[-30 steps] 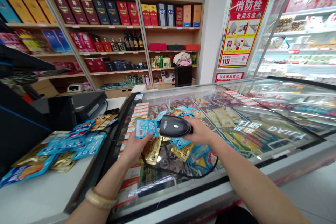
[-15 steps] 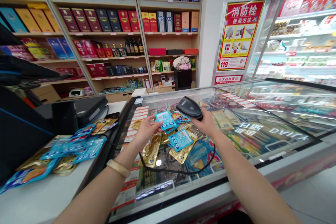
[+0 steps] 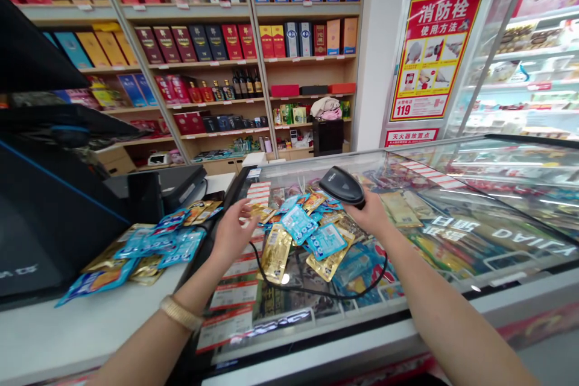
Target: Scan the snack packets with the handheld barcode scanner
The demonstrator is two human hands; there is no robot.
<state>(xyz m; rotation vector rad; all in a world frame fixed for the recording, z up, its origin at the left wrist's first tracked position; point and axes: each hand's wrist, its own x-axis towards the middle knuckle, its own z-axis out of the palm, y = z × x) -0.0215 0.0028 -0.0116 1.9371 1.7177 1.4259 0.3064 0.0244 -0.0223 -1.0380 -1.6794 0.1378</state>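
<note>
Left hand [image 3: 231,230]: my fingers loosely parted, near the packets [image 3: 298,224]
Right hand [image 3: 371,212]: my fingers grip the scanner [image 3: 341,185]
Packets: blue and gold, heaped on the glass-topped freezer [image 3: 353,342]

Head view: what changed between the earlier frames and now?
The left hand has let go of the blue packet, which now lies on the pile on the glass; the hand has moved left, toward the counter, and is empty. The scanner has shifted right and away from beside that packet. Unchanged: right hand's grip on the scanner, packets on the counter.
</note>
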